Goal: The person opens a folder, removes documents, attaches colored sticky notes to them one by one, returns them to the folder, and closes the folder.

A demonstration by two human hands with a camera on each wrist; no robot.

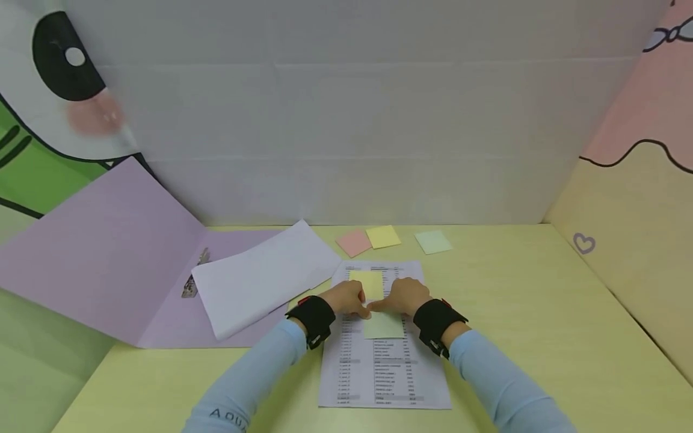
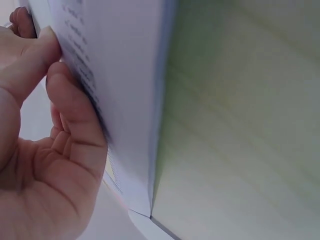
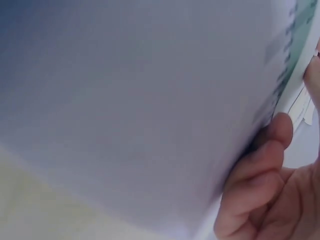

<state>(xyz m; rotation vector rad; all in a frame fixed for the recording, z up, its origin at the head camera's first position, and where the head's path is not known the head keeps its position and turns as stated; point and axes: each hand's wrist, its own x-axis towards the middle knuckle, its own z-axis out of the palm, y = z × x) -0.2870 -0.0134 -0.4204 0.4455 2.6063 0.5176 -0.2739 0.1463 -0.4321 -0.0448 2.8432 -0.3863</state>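
A printed sheet lies on the yellow table, bearing a yellow sticky note near its top and a pale green sticky note below that. Along the green note's upper edge, my left hand and right hand meet with their thumbs on the paper. The left hand's other fingers are bent against the sheet, as the left wrist view shows. In the right wrist view, curled fingers rest at the printed page. Part of the green note's upper edge is hidden by the hands.
An open purple folder with a metal clip stands at the left, with white sheets lying partly over it. Beyond the printed page are loose pink, yellow and green notes. Walls bound the table.
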